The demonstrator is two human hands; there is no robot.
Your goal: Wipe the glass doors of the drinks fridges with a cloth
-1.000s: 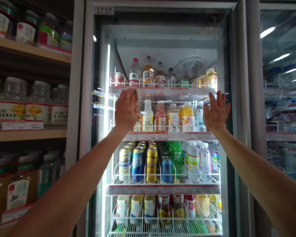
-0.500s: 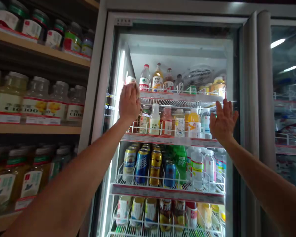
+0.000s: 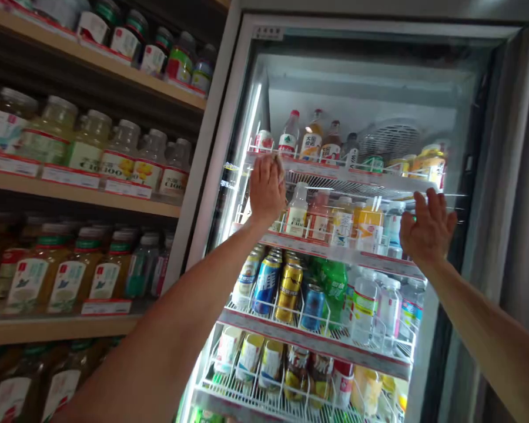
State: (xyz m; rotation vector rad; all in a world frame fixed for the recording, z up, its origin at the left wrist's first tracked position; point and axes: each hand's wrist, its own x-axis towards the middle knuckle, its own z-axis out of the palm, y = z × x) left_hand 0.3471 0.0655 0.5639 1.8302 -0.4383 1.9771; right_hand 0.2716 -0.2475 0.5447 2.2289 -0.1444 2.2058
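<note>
My left hand (image 3: 267,191) is pressed to the glass door (image 3: 365,76) of a drinks fridge, fingers closed over a light-coloured cloth (image 3: 279,167). Only a small edge of the cloth shows beside the fingertips. Towards the other side of the door, my right hand (image 3: 427,228) lies open against the glass, fingers up and holding nothing. Behind the glass, a water bottle with a red cap (image 3: 290,135) and a white-capped bottle (image 3: 297,211) stand near my left hand. Yellow-topped containers (image 3: 428,164) sit just above my right hand.
To the left, wooden shelves (image 3: 83,187) carry rows of bottled drinks with price strips. Inside the fridge, wire racks hold a gold can (image 3: 288,292), a blue can (image 3: 267,284) and a big green bottle (image 3: 334,288). A grey door frame (image 3: 518,147) runs along the right.
The view has tilted and swung left, so the fridge sits further right. My left hand with the cloth has slid slightly down the glass. My right hand stays flat on the door.
</note>
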